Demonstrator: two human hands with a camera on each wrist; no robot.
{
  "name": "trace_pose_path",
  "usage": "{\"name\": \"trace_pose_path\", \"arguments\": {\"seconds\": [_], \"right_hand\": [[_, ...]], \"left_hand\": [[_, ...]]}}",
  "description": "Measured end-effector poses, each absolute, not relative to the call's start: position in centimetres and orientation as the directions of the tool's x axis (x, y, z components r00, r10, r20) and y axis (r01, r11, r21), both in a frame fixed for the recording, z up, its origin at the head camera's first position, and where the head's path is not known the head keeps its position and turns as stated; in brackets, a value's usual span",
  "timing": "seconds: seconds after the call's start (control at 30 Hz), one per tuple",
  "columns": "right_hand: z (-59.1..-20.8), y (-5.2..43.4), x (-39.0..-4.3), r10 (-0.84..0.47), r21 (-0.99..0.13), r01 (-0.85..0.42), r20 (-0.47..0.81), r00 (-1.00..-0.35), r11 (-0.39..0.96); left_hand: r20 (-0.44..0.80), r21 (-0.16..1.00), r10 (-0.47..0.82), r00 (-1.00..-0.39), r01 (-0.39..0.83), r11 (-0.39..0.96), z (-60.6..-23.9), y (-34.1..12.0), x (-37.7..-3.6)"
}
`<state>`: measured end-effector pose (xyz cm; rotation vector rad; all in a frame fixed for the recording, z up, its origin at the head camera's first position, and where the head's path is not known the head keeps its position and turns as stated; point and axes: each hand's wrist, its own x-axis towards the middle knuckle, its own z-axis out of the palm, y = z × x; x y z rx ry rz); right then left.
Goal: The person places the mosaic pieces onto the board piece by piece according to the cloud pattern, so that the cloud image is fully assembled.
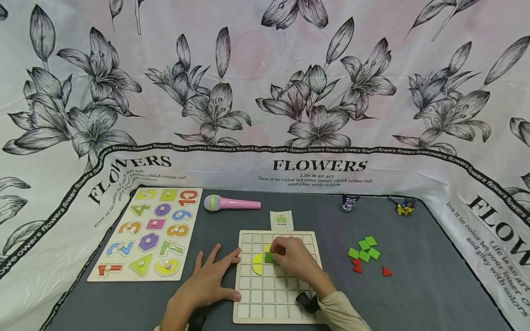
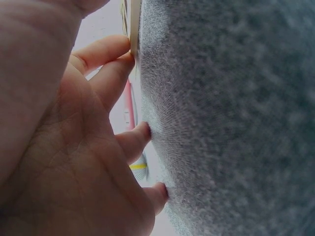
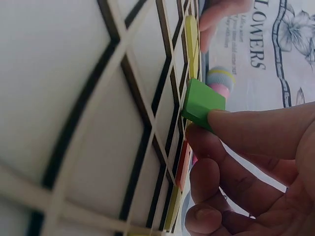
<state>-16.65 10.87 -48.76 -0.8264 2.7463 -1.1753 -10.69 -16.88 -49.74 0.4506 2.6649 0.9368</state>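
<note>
Above a pale wooden grid board (image 1: 265, 296), my right hand (image 1: 300, 261) pinches a green square tile (image 3: 199, 104) between thumb and forefinger. The tile is tilted in the right wrist view, close over the grid. On the board lie yellow curved pieces (image 1: 257, 264), just left of the tile. Another yellow piece (image 1: 267, 248) shows by the right fingers, which partly cover that area. A red piece (image 3: 183, 164) appears farther along the board in the right wrist view. My left hand (image 1: 209, 286) has spread fingers; its thumb and forefinger touch the board's left edge.
A pattern card (image 1: 281, 221) lies behind the board. Loose green tiles (image 1: 364, 248) and red triangles (image 1: 387, 271) are to the right. At left sits a number puzzle (image 1: 128, 277). Farther back are a pink toy microphone (image 1: 240, 203) and two small figures, one dark (image 1: 349, 203), one yellow (image 1: 404, 208).
</note>
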Motion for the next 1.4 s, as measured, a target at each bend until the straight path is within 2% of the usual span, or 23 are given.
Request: {"name": "trace_pose_path", "arguments": {"seconds": [1.13,1.4], "right_hand": [[-48.6,9.4,-16.3,-0.515,-0.470,-0.553,0.221,-0.828,0.688],[-48.5,9.8,-16.4,-0.534,-0.507,-0.556,0.205,-0.820,0.659]], "left_hand": [[-0.149,0.632,0.380,-0.913,0.208,0.746,-49.7,-16.7,-10.7],[-0.160,0.635,0.376,-0.913,0.196,0.747,-49.8,-16.8,-10.7]]}}
